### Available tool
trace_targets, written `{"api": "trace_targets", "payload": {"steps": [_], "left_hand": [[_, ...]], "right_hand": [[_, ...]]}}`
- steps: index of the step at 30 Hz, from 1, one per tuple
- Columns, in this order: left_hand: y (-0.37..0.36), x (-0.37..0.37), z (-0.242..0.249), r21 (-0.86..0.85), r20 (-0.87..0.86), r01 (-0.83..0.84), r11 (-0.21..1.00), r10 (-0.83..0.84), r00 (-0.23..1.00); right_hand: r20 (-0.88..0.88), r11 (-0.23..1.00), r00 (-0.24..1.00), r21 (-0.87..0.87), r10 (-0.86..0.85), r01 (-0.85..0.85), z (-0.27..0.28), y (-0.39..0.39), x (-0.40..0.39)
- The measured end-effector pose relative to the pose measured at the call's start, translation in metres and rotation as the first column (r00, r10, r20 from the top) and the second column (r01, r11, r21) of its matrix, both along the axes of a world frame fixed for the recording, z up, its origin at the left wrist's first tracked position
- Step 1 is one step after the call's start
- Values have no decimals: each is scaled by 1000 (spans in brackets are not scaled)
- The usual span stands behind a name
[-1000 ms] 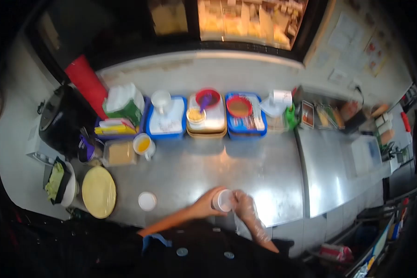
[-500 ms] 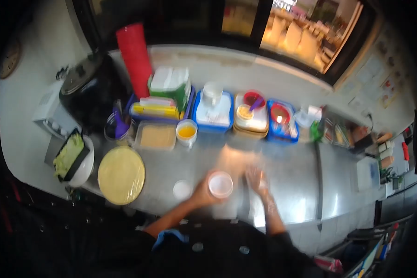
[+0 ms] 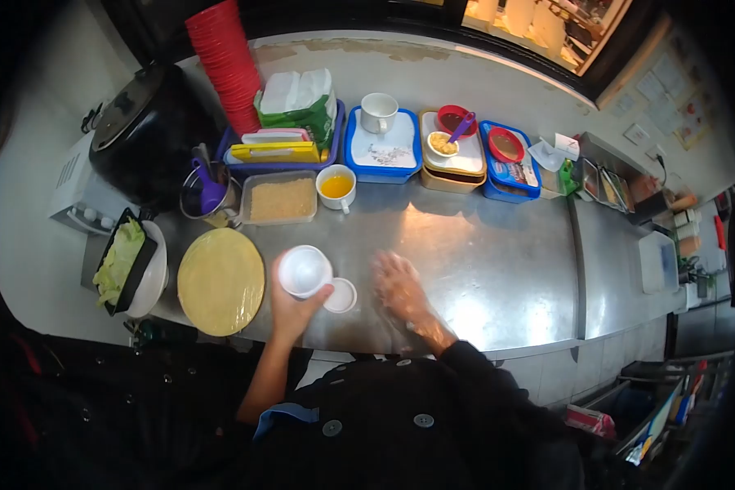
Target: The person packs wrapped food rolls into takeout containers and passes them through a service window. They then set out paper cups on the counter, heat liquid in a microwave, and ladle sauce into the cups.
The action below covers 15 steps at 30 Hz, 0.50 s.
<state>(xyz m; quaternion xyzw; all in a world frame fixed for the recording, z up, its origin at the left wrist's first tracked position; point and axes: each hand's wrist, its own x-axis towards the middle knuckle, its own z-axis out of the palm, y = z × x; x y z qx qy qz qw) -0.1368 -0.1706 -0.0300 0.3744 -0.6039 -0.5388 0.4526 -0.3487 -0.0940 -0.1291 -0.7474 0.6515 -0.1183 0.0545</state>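
Note:
My left hand is wrapped round a white plastic tub, held with its mouth facing up; its inside looks white. Beside my left thumb, a round white lid lies on the steel counter. To the right, my right hand is low over the counter, palm down, fingers stretched out and slightly blurred. It has a shiny surface, like a thin clear glove, and holds nothing. Left of the tub is a round, pale yellow disc under glossy wrap.
Along the back stand a container of crumbs, a cup of yellow liquid, blue-rimmed tubs and a stack of red baskets. A black tray of lettuce rests at the left over a white bowl.
My left hand has carried the tub leftward, past the lid, which now lies to its right. My right hand has moved left over the counter. The view has tilted down.

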Motion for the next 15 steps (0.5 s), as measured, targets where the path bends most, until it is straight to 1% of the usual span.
{"api": "trace_targets", "payload": {"steps": [1,2,3,4,5,6,7,8,9,10,11,12,13,14,15], "left_hand": [[3,-11,-4,-2,-10,15,1000,-15,1000],[6,-21,-7,64,-1,101,993,-101,995],[8,-31,-10,125,3,187,974,-189,982],[10,-42,-18,117,-5,212,970,-212,977],[13,-53,-30,-61,117,229,971,-221,968],[18,-65,-41,-236,231,255,938,-201,952],[23,-78,-49,-243,219,270,932,-219,951],[28,-91,-57,-245,247,354,903,-294,923],[33,-105,-60,-246,277,430,869,-362,890],[39,-118,-60,-257,271,437,862,-369,889],[46,-128,-60,-232,287,516,825,-449,847],[53,-135,-60,-200,304,594,779,-527,793],[59,-140,-57,-203,307,607,768,-539,785],[63,-147,-50,-218,359,700,680,-611,706],[65,-155,-41,-233,413,777,585,-663,624]], "right_hand": [[0,979,983,-93,-184,184,-4,33,-13],[20,915,931,-182,-364,361,-11,70,-26],[235,809,817,-158,-526,566,-12,106,-40],[102,735,770,-240,-630,634,-3,154,-45],[86,677,724,-295,-684,674,-3,205,-52],[-102,631,629,-262,-771,731,-2,257,-54],[-233,433,396,-134,-888,892,-22,303,-53],[-270,199,232,145,-935,969,4,309,-48],[-341,-66,81,397,-937,916,34,307,-42],[-334,-72,67,388,-940,919,34,301,-46],[-63,129,149,248,-987,960,32,294,-50],[190,279,264,55,-945,959,32,285,-51],[192,462,469,-83,-862,883,55,249,-55],[399,520,536,-158,-744,840,69,215,-55],[525,642,575,-68,-628,764,94,181,-57]]}}
